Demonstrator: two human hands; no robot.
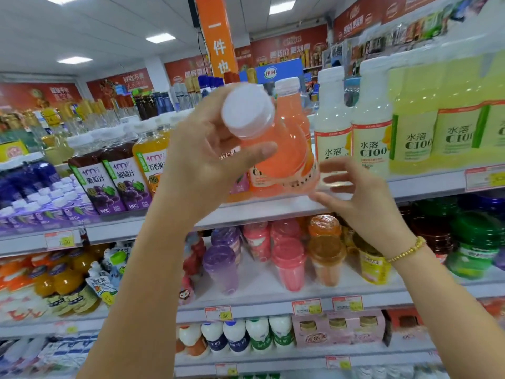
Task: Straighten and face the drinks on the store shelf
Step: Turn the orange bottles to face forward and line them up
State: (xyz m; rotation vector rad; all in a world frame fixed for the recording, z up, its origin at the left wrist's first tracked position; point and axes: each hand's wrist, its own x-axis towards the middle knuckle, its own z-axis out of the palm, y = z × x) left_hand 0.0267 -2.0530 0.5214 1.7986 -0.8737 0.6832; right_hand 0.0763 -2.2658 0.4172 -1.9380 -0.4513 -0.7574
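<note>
Filling white shelves (pixel 259 212), bottled drinks (pixel 371 132) stand beneath red wall banners (pixel 287 47)

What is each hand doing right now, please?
Left hand: holds the pink bottle, tilted.
Right hand: open, fingers spread by the bottle's base; contact unclear.

Glossy clear plastic orange bottle (pixel 278 149) with a matt white plastic cap (pixel 247 110); smooth painted metal shelf (pixel 273 212).
</note>
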